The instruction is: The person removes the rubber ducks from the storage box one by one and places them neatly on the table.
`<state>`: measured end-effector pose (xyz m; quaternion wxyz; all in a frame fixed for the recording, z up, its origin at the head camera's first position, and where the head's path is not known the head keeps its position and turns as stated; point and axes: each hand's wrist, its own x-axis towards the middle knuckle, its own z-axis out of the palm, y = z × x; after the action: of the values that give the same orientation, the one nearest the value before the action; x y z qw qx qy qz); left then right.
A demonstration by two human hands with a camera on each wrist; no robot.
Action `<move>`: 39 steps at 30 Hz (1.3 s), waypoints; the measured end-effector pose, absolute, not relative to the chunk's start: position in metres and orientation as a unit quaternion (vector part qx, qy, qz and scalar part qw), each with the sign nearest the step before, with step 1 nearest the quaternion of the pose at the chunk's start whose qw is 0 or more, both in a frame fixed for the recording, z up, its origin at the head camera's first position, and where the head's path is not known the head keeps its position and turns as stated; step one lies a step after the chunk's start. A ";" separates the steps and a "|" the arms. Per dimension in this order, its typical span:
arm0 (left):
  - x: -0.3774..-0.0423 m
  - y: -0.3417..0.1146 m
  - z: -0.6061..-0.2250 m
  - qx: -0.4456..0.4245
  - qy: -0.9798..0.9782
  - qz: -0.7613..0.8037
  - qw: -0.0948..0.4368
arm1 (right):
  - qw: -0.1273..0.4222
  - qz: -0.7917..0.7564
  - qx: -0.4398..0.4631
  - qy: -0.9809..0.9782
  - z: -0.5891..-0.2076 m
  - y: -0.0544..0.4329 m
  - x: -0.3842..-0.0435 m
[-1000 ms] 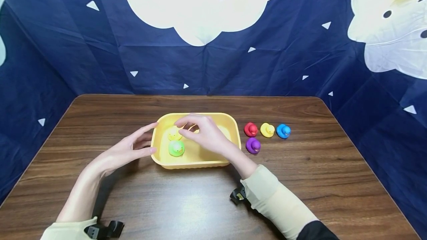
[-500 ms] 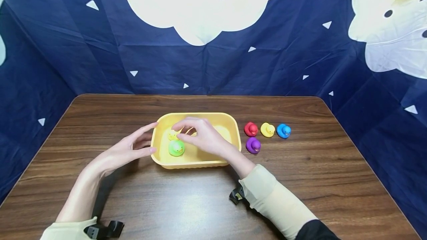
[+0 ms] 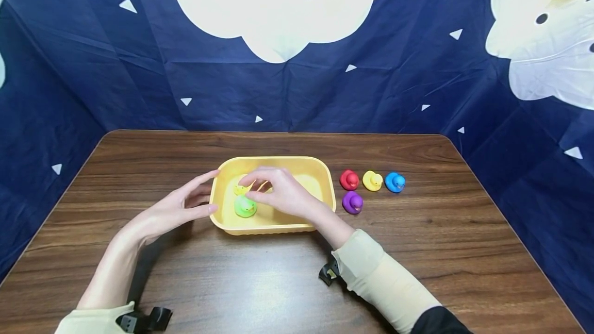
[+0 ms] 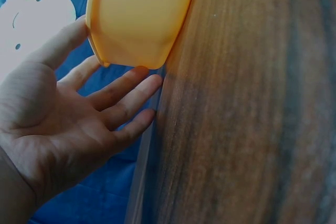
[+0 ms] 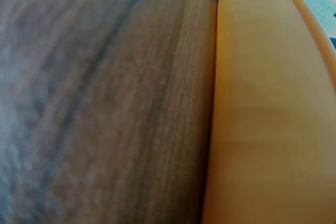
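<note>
A yellow plastic tray (image 3: 278, 229) sits mid-table. My left hand (image 3: 171, 213) is at its left end, fingers spread and fairly straight, fingertips touching the wall and rim; the left wrist view shows the palm facing the tray (image 4: 142, 19). Inside the tray, my right hand (image 3: 285, 192) has its thumb and index finger curled around a yellow rubber duck (image 3: 240, 189), partly hidden by the fingers. Just in front of that duck is a green rubber duck (image 3: 245, 206). The right wrist view shows mainly the tray's outer wall (image 5: 273, 103), with the right hand out of sight.
Right of the tray, a red duck (image 3: 349, 180), a second yellow duck (image 3: 372, 181) and a blue duck (image 3: 395, 182) form a row, with a purple duck (image 3: 352, 202) in front. A blue cloth (image 3: 287, 97) hangs behind the wooden table (image 3: 209, 282).
My right hand has shifted slightly left and toward me, its fingers now covering more of the yellow duck. The left hand, the tray and the ducks outside it have stayed put.
</note>
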<state>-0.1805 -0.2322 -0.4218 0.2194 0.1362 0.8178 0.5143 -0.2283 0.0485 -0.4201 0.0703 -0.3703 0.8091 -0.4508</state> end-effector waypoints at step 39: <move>-0.180 -0.233 -0.421 0.133 0.824 0.504 0.220 | 0.081 -0.318 -0.420 0.846 -0.426 0.048 -0.228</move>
<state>-0.1804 -0.2328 -0.4209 0.2204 0.1334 0.8242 0.5043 -0.2279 0.0476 -0.4263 0.0810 -0.4204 0.8459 -0.3182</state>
